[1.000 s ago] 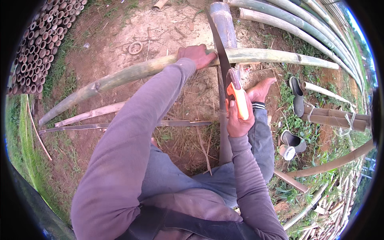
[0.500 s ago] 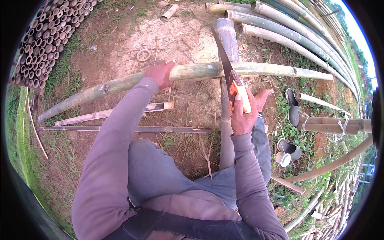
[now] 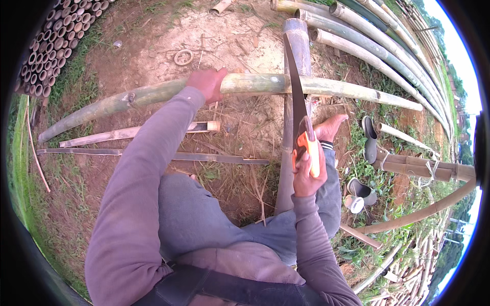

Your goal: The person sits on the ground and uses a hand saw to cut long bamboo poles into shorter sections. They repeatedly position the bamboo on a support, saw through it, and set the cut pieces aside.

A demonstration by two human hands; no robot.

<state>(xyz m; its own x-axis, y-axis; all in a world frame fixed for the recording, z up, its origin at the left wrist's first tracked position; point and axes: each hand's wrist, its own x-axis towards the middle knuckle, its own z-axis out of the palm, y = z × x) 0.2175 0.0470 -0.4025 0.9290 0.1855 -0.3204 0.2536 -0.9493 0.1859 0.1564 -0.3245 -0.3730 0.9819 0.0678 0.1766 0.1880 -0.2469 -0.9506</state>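
A long green bamboo pole [image 3: 255, 83] lies crosswise in front of me, resting over a thicker bamboo post [image 3: 297, 43] that runs away from me. My left hand [image 3: 206, 85] is closed round the pole, left of that crossing. In my right hand [image 3: 309, 173] is a hand saw [image 3: 298, 97] with an orange and white handle, fingers wrapped round it. The curved dark blade lies across the pole just at the post and points away from me. Whether its teeth have cut into the bamboo I cannot tell. My bare foot [image 3: 332, 126] rests just right of the saw handle.
Split bamboo pieces [image 3: 127, 133] lie on the ground at left. Stacked bamboo tubes [image 3: 53, 46] stand at far left, long poles [image 3: 367, 56] at far right. A bamboo ring [image 3: 184, 57] lies beyond the pole. Dark clogs [image 3: 370, 137] and a white cup [image 3: 354, 204] are at right.
My right hand has drawn the saw back toward me, so its handle sits nearer my body. The left hand keeps its grip on the pole. The view has shifted slightly.
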